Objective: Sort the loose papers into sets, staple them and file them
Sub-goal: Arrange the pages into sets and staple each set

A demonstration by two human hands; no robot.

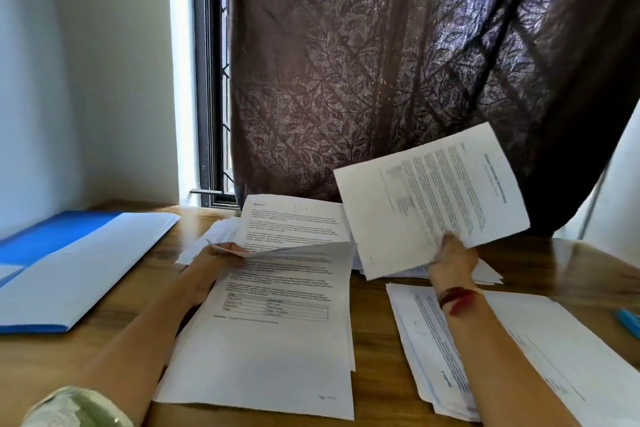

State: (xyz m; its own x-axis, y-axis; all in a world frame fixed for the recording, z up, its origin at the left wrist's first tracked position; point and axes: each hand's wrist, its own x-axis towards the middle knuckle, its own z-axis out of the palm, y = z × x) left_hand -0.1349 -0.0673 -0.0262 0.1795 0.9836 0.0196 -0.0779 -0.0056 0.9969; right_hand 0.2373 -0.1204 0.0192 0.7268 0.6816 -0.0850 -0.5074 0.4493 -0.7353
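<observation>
My right grip pinches a raised sheet above the counter; my left grip holds up the top page of the middle stack.

White wall at 9 o'clock. Dark-framed window at 11, grille probably metal. Brown leaf-pattern curtain 12 to 2, daylight bleeding through. Wooden table at 6.
</observation>
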